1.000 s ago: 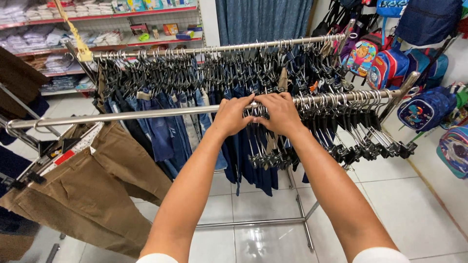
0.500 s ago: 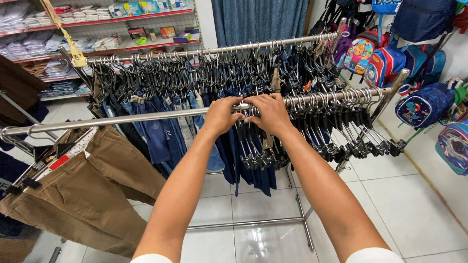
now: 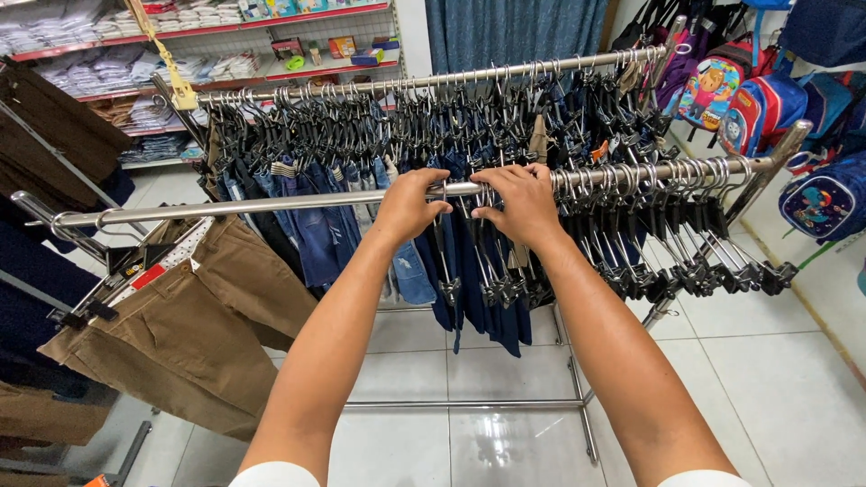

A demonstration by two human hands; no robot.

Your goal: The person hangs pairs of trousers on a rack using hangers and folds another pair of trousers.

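Fingers of the left hand [image 3: 410, 206] and right hand [image 3: 523, 200] are curling around the rail [image 3: 271, 205], lying nine-to-three; hangers [image 3: 492, 271] are dangling between, nearer the right.

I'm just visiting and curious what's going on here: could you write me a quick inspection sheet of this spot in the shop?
Surface: white tiled floor, glossy.
Job's things: near metal rail; dark blue trousers hang from clip hangers at the hands; bare clip hangers bunched to the right.
Clutter: brown trousers on a hanger at left.
Hands: left hand and right hand both at the rail, fingers among the hanger hooks; grip cannot be told.
Cables: nothing seen.
Surroundings: second rail packed with jeans behind; shelves of folded clothes; colourful backpacks at right; blue curtain.
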